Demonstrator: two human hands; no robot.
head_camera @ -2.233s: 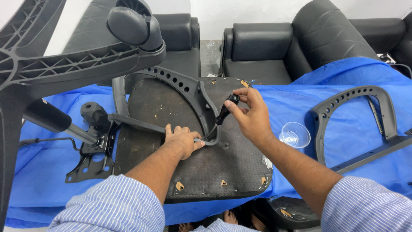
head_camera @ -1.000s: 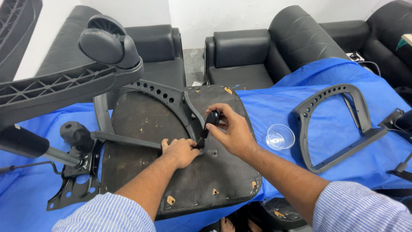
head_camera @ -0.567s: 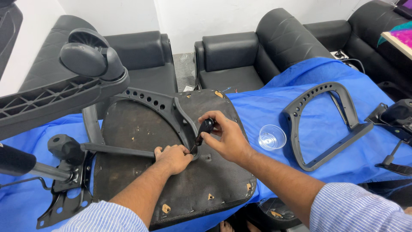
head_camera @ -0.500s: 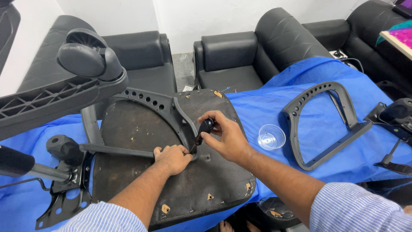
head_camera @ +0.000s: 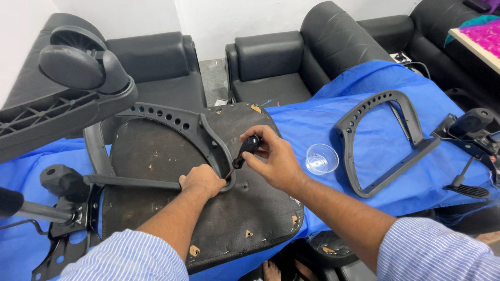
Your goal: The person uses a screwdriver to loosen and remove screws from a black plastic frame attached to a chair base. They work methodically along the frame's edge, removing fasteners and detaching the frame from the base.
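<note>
- Black plastic and dark fabric make up the chair seat point(head_camera: 156, 171), which lies underside up on the counter point(head_camera: 323, 119) draped in a blue cloth, filling the middle of the view.
- The right hand point(head_camera: 273, 158) is clamped around the black handle of a screwdriver point(head_camera: 244, 153); the tool slants down toward 7 o'clock, its tip meeting the seat just beside the left hand.
- The left hand point(head_camera: 203, 179) is closed, knuckles up, pressing on the lower end of the grey armrest bracket point(head_camera: 205, 135) where it sits on the seat; whether the fingers grip anything underneath cannot be told.
- The two hands are close together, the right at 1 o'clock of the left, with only the screwdriver shaft between them.
- A second grey armrest frame point(head_camera: 383, 140) lies flat on the blue cloth at 3 o'clock of the hands, well apart from the seat.
- A small clear plastic cup point(head_camera: 322, 158) stands on the cloth between the right hand and that frame, near the seat's edge.
- At 9 o'clock, a black metal seat mechanism point(head_camera: 65, 208) with a round knob and a lever touches the seat's left side.
- At 10 o'clock, a black chair base point(head_camera: 67, 104) with a caster wheel looms close to the camera.
- Black leather armchairs point(head_camera: 271, 67) stand beyond the counter at 12 o'clock.
- Both forearms come out of striped blue-and-white sleeves point(head_camera: 130, 257).
</note>
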